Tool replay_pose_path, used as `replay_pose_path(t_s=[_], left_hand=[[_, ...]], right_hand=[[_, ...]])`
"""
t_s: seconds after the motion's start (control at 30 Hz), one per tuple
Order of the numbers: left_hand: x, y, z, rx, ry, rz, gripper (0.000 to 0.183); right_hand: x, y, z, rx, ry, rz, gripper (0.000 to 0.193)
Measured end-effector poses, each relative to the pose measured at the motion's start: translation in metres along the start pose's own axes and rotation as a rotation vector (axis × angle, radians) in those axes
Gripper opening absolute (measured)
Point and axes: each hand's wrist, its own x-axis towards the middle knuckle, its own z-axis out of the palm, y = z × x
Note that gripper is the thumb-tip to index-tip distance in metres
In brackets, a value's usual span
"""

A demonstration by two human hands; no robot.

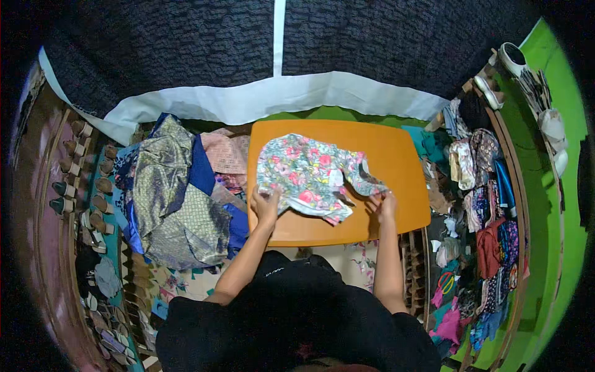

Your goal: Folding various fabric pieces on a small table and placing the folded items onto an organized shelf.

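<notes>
Head view: A floral cloth piece (pixel 300 167) is lying over the orange table (pixel 403 167), left of its centre. Progress, as judged from its shape: the broad body is showing mostly opened out, while the lower edge is curling and the narrow right-hand section (pixel 375 185) is bending around a gap, so flattening is appearing incomplete. No folds are showing as squared or stacked. Whether every part is touching the tabletop is not possible to tell.

The left hand (pixel 266 208) is pinching the lower left edge, thumb uppermost; its fingertips are partly hidden. The right hand (pixel 384 204) is pinching the end of the narrow section. Both forearms are extending forward from the lower edge, set well apart, with the cloth spanning between the hands. Gold-patterned fabric (pixel 164 167) is lying heaped left of the table.
</notes>
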Motion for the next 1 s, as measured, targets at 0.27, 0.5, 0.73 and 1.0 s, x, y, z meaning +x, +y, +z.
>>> replay_pose_path(t_s=[0.27, 0.5, 0.73, 1.0], left_hand=[[-0.037, 0.068, 0.033, 0.847, -0.283, 0.536, 0.084], [-0.068, 0.037, 0.038, 0.992, -0.525, 0.863, 0.068], [-0.044, -0.003, 0.026, 0.540, -0.231, 0.734, 0.022], [-0.058, 0.048, -0.019, -0.372, 0.021, 0.517, 0.035]], right_hand=[[0.019, 0.020, 0.002, -0.250, -0.192, 0.258, 0.078], [0.076, 0.030, 0.033, -0.218, -0.311, 0.425, 0.089], [0.115, -0.032, 0.081, -0.369, -0.238, 0.641, 0.046], [0.125, 0.030, 0.104, -0.415, -0.142, 0.532, 0.045]])
